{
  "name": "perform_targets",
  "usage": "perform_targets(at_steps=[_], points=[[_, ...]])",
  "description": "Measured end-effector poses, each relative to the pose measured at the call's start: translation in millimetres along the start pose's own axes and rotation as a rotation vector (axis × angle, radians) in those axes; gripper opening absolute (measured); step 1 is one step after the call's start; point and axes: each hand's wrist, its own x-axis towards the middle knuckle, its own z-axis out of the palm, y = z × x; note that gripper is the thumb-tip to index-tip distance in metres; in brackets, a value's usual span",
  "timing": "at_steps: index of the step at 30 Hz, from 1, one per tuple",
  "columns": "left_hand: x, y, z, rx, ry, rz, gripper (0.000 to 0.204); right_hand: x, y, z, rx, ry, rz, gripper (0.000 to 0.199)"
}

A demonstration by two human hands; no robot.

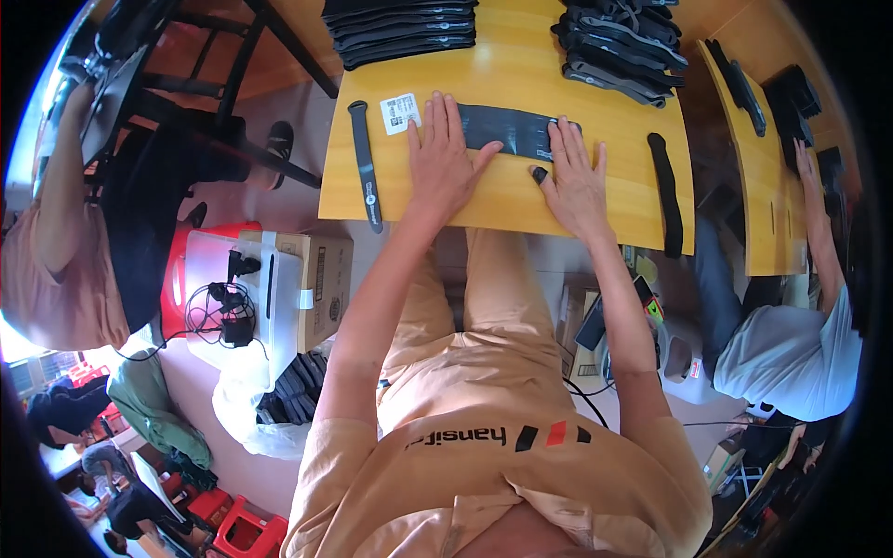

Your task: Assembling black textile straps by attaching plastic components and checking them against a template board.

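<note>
A wide, flat black band [508, 130] lies crosswise on the yellow tabletop [521, 200]. My left hand [440, 169] presses flat over its left end, fingers stretched out and thumb on the lower edge. My right hand [579, 186] rests at the band's right end with its fingers spread, and a black cover sits on its thumb. Beside my left fingers is a white printed label [400, 112]. A narrow black strap with a looped end [366, 169] lies farther left. Another narrow black strap [665, 195] lies near the table's right edge.
Folded black bands form a stack [400, 35] at the far left and a looser pile [621, 54] at the far right. Below left are a translucent bin [223, 316] with cables and a cardboard box [326, 284]. People sit on both sides; a second table [767, 205] is right.
</note>
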Motion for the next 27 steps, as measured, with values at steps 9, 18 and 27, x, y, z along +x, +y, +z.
perform_targets(at_steps=[9, 18, 27], points=[[-86.9, -15.2, -89.1, -0.569, 0.3, -0.213, 0.023, -1.7, 7.4, -10.0, 0.43, 0.278, -0.001, 0.043], [-114.7, -50.2, -83.7, -1.299, 0.042, -1.068, 0.03, -20.5, -5.8, -13.7, 0.491, 0.473, -0.085, 0.026], [-139.9, -24.3, -83.3, -1.294, -0.042, -0.964, 0.024, -62.5, -104.0, -37.3, 0.835, 0.029, -0.186, 0.032]])
